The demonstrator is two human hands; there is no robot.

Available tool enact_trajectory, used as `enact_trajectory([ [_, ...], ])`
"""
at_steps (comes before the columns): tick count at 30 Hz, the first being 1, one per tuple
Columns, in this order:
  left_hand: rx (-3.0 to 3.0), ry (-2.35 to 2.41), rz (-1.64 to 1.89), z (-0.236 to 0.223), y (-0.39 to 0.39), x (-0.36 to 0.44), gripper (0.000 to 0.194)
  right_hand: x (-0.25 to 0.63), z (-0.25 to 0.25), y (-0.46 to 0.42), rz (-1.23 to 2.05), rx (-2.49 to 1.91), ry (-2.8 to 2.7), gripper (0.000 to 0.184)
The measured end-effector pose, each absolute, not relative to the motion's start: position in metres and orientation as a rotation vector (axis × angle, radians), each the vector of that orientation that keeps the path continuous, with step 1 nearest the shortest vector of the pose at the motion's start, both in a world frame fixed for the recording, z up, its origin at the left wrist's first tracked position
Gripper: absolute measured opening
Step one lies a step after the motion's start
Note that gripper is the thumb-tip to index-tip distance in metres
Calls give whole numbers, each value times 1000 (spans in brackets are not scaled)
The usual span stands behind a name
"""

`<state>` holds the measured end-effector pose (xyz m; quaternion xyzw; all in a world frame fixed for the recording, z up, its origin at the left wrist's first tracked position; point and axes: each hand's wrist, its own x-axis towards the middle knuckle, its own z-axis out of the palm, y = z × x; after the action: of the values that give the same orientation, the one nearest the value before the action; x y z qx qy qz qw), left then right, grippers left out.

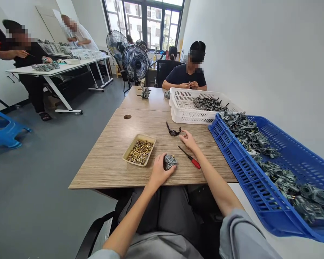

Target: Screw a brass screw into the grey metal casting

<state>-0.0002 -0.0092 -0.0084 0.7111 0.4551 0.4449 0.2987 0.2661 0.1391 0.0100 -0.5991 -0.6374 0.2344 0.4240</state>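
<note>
My left hand [160,168] is closed around a grey metal carburetor [170,162] near the front edge of the wooden table. Further out, my right hand [189,140] reaches over the tabletop, its fingers apart and holding nothing. Its fingertips are beside a black wristwatch [174,132] that lies with one strap end raised; whether they touch it I cannot tell. A screwdriver with a red handle [196,163] lies between my hands, by my right forearm. Left of the carburetor, a cream tray [124,157] holds many brass-coloured screws [140,151].
On the right, a blue crate [232,163] is filled with carburetors. Behind it stands a white basket [191,117] of dark parts. A person [186,75] sits across the table [108,162]. Two fans [135,63] and a blue stool [5,127] stand on the left; two people work there.
</note>
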Motion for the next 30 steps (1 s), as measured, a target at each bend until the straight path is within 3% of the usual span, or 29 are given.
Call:
enact_trajectory([
  [6, 1880, 1214, 1180, -7, -11, -2, 64, 257, -1, 167, 657, -1455, -1575, 29],
  [15, 1876, 1220, 1151, -3, -12, -5, 64, 286, -10, 145, 824, -1210, -1395, 56],
  [30, 1861, 1232, 1092, 2, -12, -7, 65, 282, -3, 143, 927, -1097, -1319, 46],
])
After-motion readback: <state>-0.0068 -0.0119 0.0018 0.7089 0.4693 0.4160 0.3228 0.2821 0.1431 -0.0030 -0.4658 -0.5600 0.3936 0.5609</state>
